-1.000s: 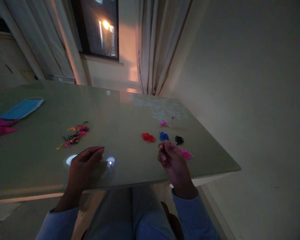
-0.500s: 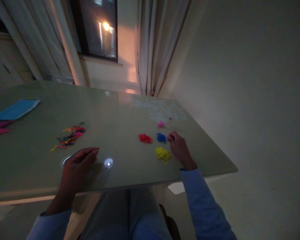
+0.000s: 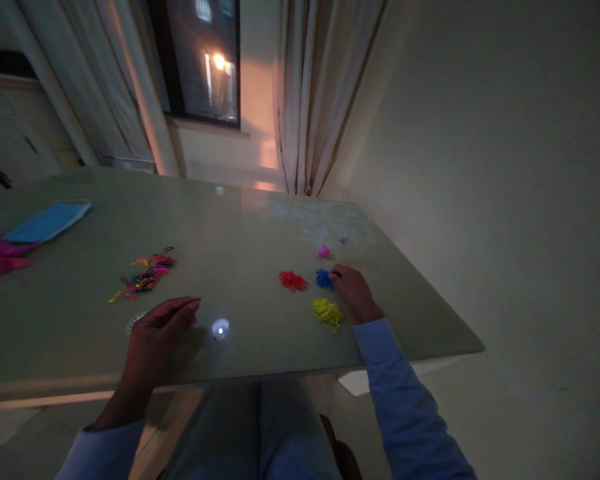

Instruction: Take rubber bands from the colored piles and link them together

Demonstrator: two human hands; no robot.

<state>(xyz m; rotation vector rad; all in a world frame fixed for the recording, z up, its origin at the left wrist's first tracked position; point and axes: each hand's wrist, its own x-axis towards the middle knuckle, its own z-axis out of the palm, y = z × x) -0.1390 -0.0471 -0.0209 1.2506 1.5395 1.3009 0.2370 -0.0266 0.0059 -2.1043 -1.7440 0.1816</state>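
My right hand [image 3: 351, 291] is closed in a pinch, its fingertips at the right edge of a small pile of blue rubber bands [image 3: 323, 278]; what they grip is hidden. Red rubber bands [image 3: 293, 281] lie left of the blue pile, and yellow rubber bands [image 3: 327, 313] lie just below it. My left hand [image 3: 159, 331] is held above the table's near side with thumb and fingers pinched together. Something small and reddish shows by its fingertips, too small to name. Beyond that hand is a loose pile of mixed-colour bands [image 3: 147, 275].
A pink object [image 3: 323, 251] and a small clear item [image 3: 344, 237] sit beyond the blue pile. Far left lie a blue face mask [image 3: 50, 222] and something magenta [image 3: 3, 257]. A clear ridged object [image 3: 135, 323] is partly behind my left hand. Light reflects off the tabletop [image 3: 240, 267].
My right hand has moved slightly left, onto the edge of the blue pile. The left hand keeps its pinch in nearly the same place. The view has shifted a little.
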